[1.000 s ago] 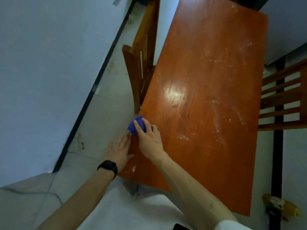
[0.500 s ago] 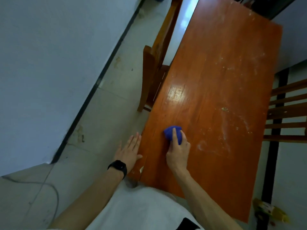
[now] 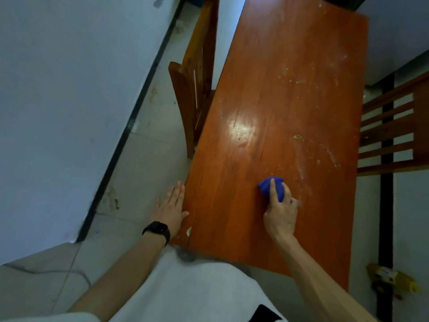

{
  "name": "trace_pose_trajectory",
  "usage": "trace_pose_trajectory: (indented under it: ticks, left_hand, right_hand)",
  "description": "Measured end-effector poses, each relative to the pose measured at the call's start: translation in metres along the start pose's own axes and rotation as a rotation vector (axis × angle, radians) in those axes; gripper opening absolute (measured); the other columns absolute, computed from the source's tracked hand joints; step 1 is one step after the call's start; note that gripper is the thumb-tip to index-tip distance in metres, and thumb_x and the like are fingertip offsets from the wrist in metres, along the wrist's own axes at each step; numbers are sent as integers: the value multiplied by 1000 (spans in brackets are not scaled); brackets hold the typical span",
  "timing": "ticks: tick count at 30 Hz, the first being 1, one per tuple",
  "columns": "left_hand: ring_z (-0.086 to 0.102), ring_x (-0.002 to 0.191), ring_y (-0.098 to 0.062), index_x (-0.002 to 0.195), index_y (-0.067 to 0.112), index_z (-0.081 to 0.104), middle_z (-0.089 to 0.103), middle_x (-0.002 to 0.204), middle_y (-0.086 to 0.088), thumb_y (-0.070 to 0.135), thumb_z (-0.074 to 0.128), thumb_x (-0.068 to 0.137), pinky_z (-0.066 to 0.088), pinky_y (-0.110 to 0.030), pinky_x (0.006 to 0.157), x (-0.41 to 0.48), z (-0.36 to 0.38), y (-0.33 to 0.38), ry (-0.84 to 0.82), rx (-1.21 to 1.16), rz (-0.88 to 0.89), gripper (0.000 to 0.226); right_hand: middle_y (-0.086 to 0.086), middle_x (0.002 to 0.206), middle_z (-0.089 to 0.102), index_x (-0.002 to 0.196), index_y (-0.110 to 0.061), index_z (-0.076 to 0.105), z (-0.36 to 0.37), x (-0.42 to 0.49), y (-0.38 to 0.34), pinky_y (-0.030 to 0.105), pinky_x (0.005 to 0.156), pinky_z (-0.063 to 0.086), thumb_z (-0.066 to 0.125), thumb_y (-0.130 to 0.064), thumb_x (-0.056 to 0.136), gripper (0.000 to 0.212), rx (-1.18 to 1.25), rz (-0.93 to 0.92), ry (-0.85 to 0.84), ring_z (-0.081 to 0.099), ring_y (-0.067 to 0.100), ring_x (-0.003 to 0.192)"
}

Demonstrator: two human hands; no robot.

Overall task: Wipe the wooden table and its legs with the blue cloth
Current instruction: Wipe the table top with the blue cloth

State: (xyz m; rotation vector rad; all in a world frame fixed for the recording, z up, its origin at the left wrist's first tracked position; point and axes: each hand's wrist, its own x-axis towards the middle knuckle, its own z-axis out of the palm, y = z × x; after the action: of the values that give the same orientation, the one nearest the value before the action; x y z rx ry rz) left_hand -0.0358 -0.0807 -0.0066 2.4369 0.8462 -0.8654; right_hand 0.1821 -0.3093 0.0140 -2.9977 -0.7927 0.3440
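Observation:
The long reddish wooden table (image 3: 278, 89) runs away from me, with pale dusty smears and crumbs on its right half. My right hand (image 3: 279, 210) presses the bunched blue cloth (image 3: 267, 185) onto the near part of the top, just left of the smears, fingers closed over it. My left hand (image 3: 170, 206), a black watch on its wrist, lies flat with fingers apart against the table's left edge near the front corner. The table's legs are hidden under the top.
A wooden chair (image 3: 197, 89) is tucked at the table's left side, and a slatted chair back (image 3: 392, 126) stands at the right. A pale wall (image 3: 69, 101) with a dark skirting runs along the left. A yellow object (image 3: 392, 281) lies on the tiled floor at lower right.
My right hand has slid the blue cloth from the table's left edge rightward across the near part of the top. My left hand has stayed at the left edge.

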Motion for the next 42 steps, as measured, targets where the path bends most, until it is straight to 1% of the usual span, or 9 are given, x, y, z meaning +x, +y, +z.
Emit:
trace_pose_trajectory:
  ticks: [4, 7, 13, 15, 23, 31, 34, 39, 42]
  left_hand:
    - [-7, 152, -21, 147, 23, -28, -35, 151, 5, 41, 29, 104, 2, -50, 121, -12, 11, 22, 136, 14, -66, 74]
    - [-8, 152, -22, 153, 25, -20, -32, 153, 4, 36, 31, 102, 3, -52, 121, -17, 20, 65, 195, 28, -68, 73]
    - [-15, 151, -31, 152, 36, -22, -29, 160, 1, 56, 28, 100, -3, -51, 120, -7, 25, 180, 128, 65, 3, 75]
    - [-15, 150, -33, 152, 38, -22, -29, 161, 0, 64, 27, 97, -2, -52, 120, 1, 26, 217, 101, 40, -25, 78]
    - [-4, 152, -34, 153, 39, -17, -22, 163, -1, 68, 45, 91, 9, -56, 121, 11, 21, 260, -54, 150, -152, 93]
    - [-2, 152, -33, 155, 39, -10, -19, 163, -2, 62, 49, 93, 13, -56, 121, 11, 15, 262, -44, 167, -151, 88]
    - [-1, 152, -33, 155, 39, -11, -19, 163, -2, 63, 48, 93, 14, -56, 121, 12, 16, 265, -38, 185, -151, 89]
    - [-1, 152, -33, 155, 39, -12, -19, 164, -2, 66, 46, 92, 15, -59, 119, 12, 17, 261, -28, 208, -144, 89]
    - [-3, 152, -33, 155, 40, -12, -20, 163, -1, 66, 45, 92, 13, -59, 119, 11, 16, 261, -29, 196, -137, 88]
  right_hand:
    - [10, 156, 31, 152, -32, 30, 29, -22, -56, 44, 87, 46, 65, -3, 74, 90, 4, -425, -37, 43, 34, 111]
    - [5, 160, 23, 153, -37, 22, 32, -10, -20, 45, 91, 44, 60, -6, 79, 89, -6, -465, -61, 39, 34, 118]
    - [3, 160, 7, 154, -38, 9, -17, 36, 179, 51, 105, 34, 52, -10, 84, 86, 91, 260, -128, 33, 38, 124]
    - [6, 160, 9, 155, -33, 10, -25, 42, 193, 53, 105, 34, 53, -10, 84, 86, 106, 346, -63, 34, 40, 124]
    - [3, 164, 0, 156, -33, 2, 2, 13, 122, 46, 103, 32, 46, -11, 93, 80, 102, -285, -204, 28, 35, 132]
    - [13, 159, 13, 156, -25, 14, -29, 66, 307, 54, 109, 32, 54, -14, 90, 78, 220, 567, -57, 33, 44, 128]
    - [8, 162, 7, 156, -29, 8, -31, 56, 272, 51, 110, 30, 54, -11, 87, 85, 255, 409, 5, 27, 41, 132]
    - [2, 163, 4, 156, -31, 9, 1, 20, 206, 42, 103, 34, 55, -7, 86, 87, 174, -177, -108, 31, 31, 128]
    - [6, 163, 10, 156, -30, 12, 4, 25, 251, 45, 101, 37, 57, -7, 82, 89, 123, -65, -81, 36, 35, 124]
